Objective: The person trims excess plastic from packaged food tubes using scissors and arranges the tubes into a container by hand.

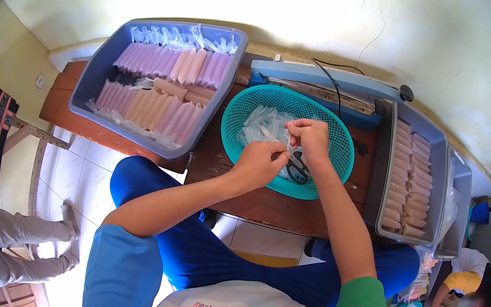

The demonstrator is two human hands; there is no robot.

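Both my hands are over a teal mesh basket (241, 105) on the wooden table. My left hand (262, 163) is at the near side of it, with thumb and fingers pinched together. A little farther back and to the right, my right hand (312, 140) is also closed in a pinch. Whatever small thing lies between the fingertips of either hand is too small to make out. Clear plastic scraps (256, 123) fill the basket's left part under my hands. Black-handled scissors (298, 169) lie in the basket, just below my right hand.
A grey bin (237, 66) of purple and peach filled plastic tubes stands at the left. Behind the basket is a blue bar sealer (333, 79) with a black cable. Another grey bin (380, 174) holds peach tubes at the right. Other people (462, 275) are at both sides.
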